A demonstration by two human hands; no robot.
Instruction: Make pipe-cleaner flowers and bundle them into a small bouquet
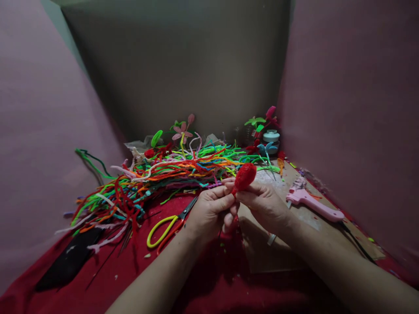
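Observation:
Both my hands meet in the middle over a red cloth (209, 279). My left hand (209, 209) and my right hand (263, 203) are closed in a pinch on the stem of a red pipe-cleaner petal (245, 175), a fuzzy oval loop that stands up above my fingers. Just beyond my hands lies a big heap of pipe cleaners (157, 179) in green, orange, red, blue and white. Yellow-and-orange scissors (170, 224) lie on the cloth just left of my left wrist.
A pink glue gun (310, 203) with a black cord lies on a cardboard sheet (294, 244) to the right. Finished pipe-cleaner flowers (183, 128) and a small white jar (271, 137) stand at the back. A black flat object (70, 259) lies front left. Walls close in on three sides.

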